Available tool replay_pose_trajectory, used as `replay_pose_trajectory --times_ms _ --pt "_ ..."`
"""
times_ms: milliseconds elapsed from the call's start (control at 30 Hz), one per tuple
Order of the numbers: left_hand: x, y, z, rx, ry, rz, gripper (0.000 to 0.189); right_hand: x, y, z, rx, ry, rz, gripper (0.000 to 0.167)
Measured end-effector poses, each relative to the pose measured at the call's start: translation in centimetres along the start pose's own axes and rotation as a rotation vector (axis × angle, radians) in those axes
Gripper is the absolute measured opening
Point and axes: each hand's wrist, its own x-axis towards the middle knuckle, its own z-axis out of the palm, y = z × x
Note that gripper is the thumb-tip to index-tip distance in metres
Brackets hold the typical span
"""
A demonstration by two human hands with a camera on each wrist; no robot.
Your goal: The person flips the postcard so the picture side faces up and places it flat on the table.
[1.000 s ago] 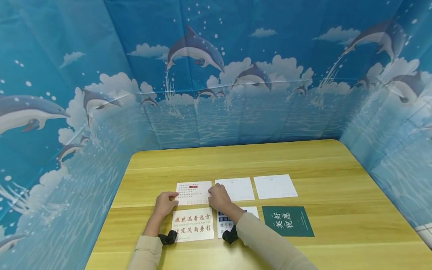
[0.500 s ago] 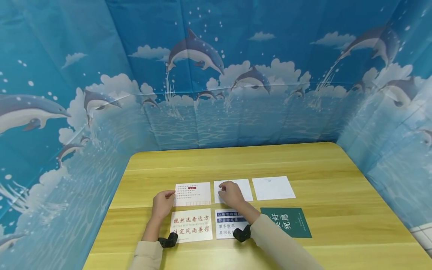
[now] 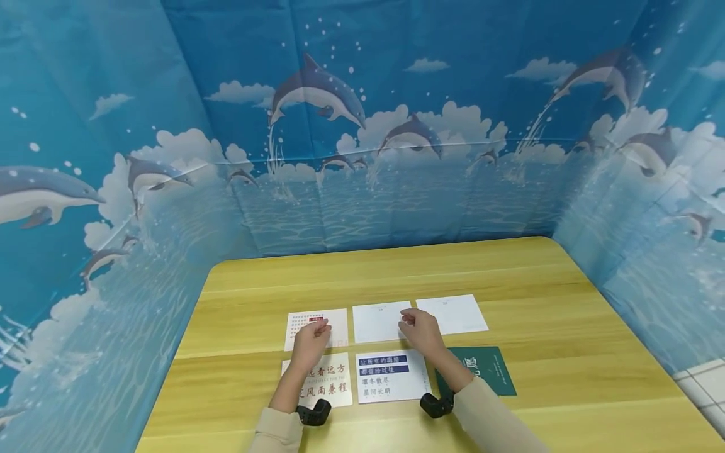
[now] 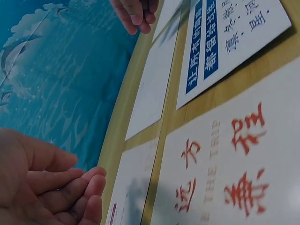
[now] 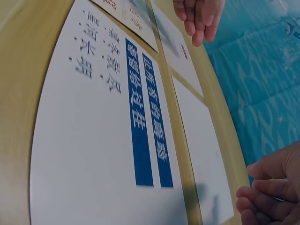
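Observation:
My left hand point(image 3: 311, 345) hovers over the upper-left card point(image 3: 337, 324), a white one with small red print. Its fingers are loosely bent and hold nothing, as the left wrist view confirms. Below it lies a white card with large red characters point(image 3: 334, 387), partly covered by the forearm. My right hand point(image 3: 421, 331), also holding nothing, hangs over the gap between the near-blank middle card point(image 3: 376, 324) and the near-blank right card point(image 3: 455, 314). In the lower row, the blue-banded card point(image 3: 391, 384) sits in the centre. The right forearm hides part of a dark green card point(image 3: 498, 371).
The cards lie flat in two rows on a yellow wood-grain table point(image 3: 255, 289). A blue dolphin-print curtain point(image 3: 340, 207) surrounds its back and sides. Black wrist cameras point(image 3: 314, 413) are worn on both arms.
Both hands have left the upper-left card's edges. My right hand moved right, past the middle card; my left hand then moved right over the upper-left card. The cards keep their arrangement.

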Motion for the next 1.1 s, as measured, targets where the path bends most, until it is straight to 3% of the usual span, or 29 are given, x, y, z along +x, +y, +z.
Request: replay_pose_trajectory --times_ms 167,467,667,867,1100 --pt "0.2 0.3 2.0 0.025 -0.060 0.057 0.031 0.3 0.7 -0.8 -0.010 0.015 0.024 0.025" --pt "0.7 1.0 3.8 0.042 -0.079 0.065 0.032 1.0 1.5 -1.6 -0.055 0.019 0.029 0.023" --pt "0.9 1.1 4.4 0.130 -0.079 0.093 0.013 1.3 1.8 -1.4 -0.084 0.008 0.072 0.023" --pt "0.7 1.5 4.8 0.184 -0.065 0.097 0.031 0.9 1.9 -1.2 -0.108 -0.008 0.118 0.024" --pt "0.7 1.6 5.2 0.196 -0.045 0.094 0.034 0.7 1.9 -0.9 -0.075 0.007 0.133 0.024"
